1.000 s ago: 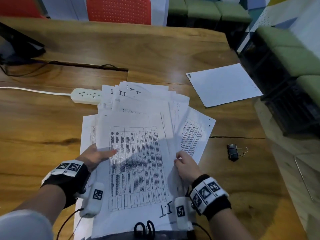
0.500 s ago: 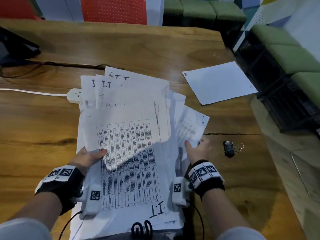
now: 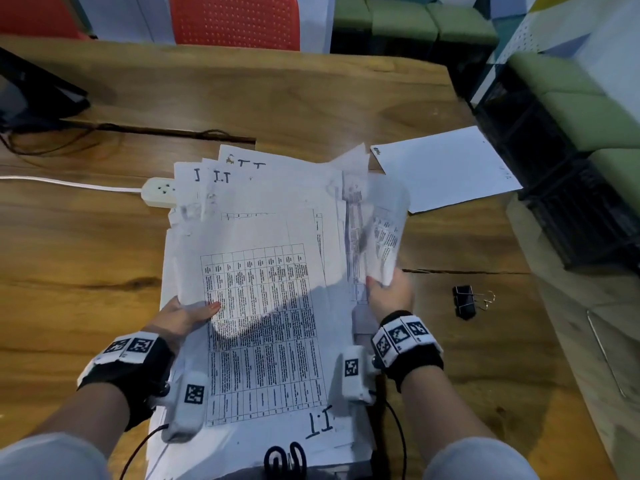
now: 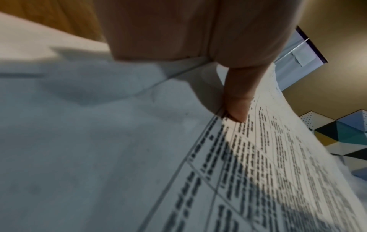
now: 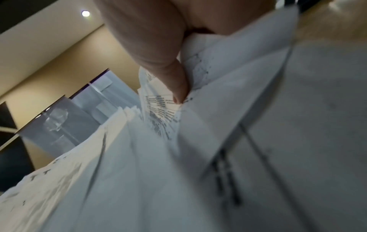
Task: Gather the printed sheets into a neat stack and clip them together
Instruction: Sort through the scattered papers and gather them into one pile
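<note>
A loose pile of printed sheets with tables and handwritten "I.T" marks is held between both hands above the wooden table. My left hand grips the pile's left edge, thumb on the top sheet. My right hand grips the right edge, thumb pinching the bent, fanned sheets there. The sheets' far ends are uneven. A black binder clip lies on the table to the right of my right hand. A single white sheet lies apart at the far right.
A white power strip with its cable lies partly under the pile's far left corner. Dark cables and a black object sit at the far left. Red chairs stand behind the table; green seats on black crates stand right.
The pile has been gathered inward and lifted off the table. My right hand moved out to the right edge and bent the fanned right-hand sheets upward. My left hand now grips the left edge.
</note>
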